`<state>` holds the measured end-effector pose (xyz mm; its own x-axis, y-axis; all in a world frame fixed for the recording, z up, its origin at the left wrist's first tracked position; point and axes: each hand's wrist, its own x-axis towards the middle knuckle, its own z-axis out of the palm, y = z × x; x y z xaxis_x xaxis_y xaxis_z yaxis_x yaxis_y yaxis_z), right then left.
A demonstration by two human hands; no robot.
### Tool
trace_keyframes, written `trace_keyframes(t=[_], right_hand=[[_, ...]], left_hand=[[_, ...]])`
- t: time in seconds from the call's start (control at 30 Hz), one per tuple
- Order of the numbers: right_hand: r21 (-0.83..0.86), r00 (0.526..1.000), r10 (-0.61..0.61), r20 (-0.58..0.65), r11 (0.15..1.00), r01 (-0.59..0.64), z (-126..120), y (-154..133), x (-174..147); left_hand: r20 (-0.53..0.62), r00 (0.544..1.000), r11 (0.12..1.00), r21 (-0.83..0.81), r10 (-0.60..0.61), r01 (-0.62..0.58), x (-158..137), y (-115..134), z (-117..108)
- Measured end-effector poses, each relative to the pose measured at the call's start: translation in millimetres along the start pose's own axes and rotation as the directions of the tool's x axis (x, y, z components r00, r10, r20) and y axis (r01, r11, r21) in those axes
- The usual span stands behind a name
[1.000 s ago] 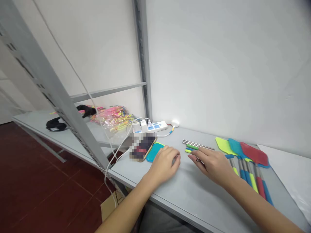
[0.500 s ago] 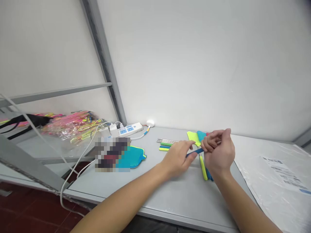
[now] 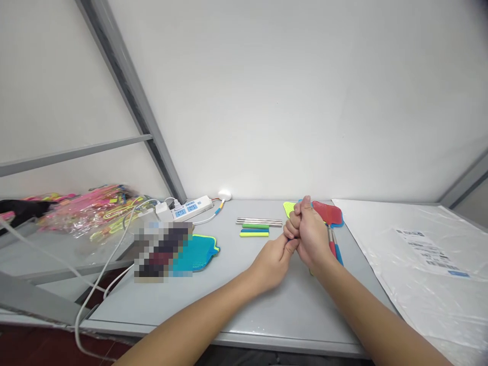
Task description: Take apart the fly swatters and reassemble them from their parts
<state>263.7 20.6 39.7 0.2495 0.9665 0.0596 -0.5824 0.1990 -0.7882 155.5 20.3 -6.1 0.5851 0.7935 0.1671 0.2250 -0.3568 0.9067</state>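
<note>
My left hand (image 3: 271, 262) and my right hand (image 3: 310, 234) meet above the table, both closed. Between them is a blue fly swatter handle, almost wholly covered by the fingers; the left thumb and fingers pinch its near end, while the right fist wraps the other side. Behind the right hand lie fly swatters: a red head (image 3: 327, 213), a blue one beneath it, and a yellow-green head (image 3: 288, 209) partly covered. A red handle (image 3: 332, 249) and a blue handle (image 3: 339, 256) show beside my right wrist. Left of the hands are loose green (image 3: 255, 226), blue and yellow handles (image 3: 254, 234).
Several metal rods (image 3: 244, 220) lie behind the loose handles. Teal swatter heads (image 3: 198, 251) rest at left, by a blurred patch. A power strip (image 3: 192, 207) with white cables stands near the wall. Plastic-wrapped colourful items (image 3: 99, 206) are far left; a white plastic bag (image 3: 412, 284) covers the right.
My hands have come closer together, hiding most of the blue handle. The right fist has turned and moved left, revealing the red swatter. The view has shifted to the right.
</note>
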Motion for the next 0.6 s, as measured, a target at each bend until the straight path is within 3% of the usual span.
trace_keyframes(t=[0.1,0.17,0.2,0.27,0.33,0.4,0.47,0.6], right_hand=[[0.034,0.997,0.069,-0.038,0.997,-0.068,-1.8,-0.7,5.7],[0.076,0.990,0.111,-0.089,0.992,-0.105,-4.4,-2.1,11.2],[0.096,0.986,0.125,-0.109,0.989,-0.115,-5.9,-2.9,13.9],[0.122,0.982,0.136,-0.132,0.985,-0.120,-8.9,-4.2,18.5],[0.135,0.981,0.142,-0.135,0.983,-0.123,-12.1,-5.4,21.9],[0.143,0.980,0.156,-0.125,0.980,-0.138,-15.1,-7.1,24.2],[0.148,0.979,0.174,-0.103,0.976,-0.158,-17.1,-10.0,25.4],[0.148,0.981,0.193,-0.023,0.971,-0.188,-16.3,-19.3,24.2]], left_hand=[[0.111,0.988,0.976,-0.177,-0.107,0.126,0.8,5.5,-2.7],[0.265,0.947,0.919,-0.295,-0.183,0.261,2.7,9.9,-7.4],[0.363,0.906,0.851,-0.383,-0.217,0.358,4.0,11.7,-9.9],[0.550,0.804,0.630,-0.547,-0.227,0.552,7.1,13.4,-12.9],[0.637,0.753,0.411,-0.649,-0.167,0.640,9.9,13.0,-12.2],[0.659,0.745,0.266,-0.703,-0.105,0.660,11.5,12.1,-8.5],[0.661,0.747,0.187,-0.728,-0.068,0.660,11.1,12.8,-4.2],[0.609,0.793,0.176,-0.779,-0.018,0.602,5.2,20.2,0.6]])
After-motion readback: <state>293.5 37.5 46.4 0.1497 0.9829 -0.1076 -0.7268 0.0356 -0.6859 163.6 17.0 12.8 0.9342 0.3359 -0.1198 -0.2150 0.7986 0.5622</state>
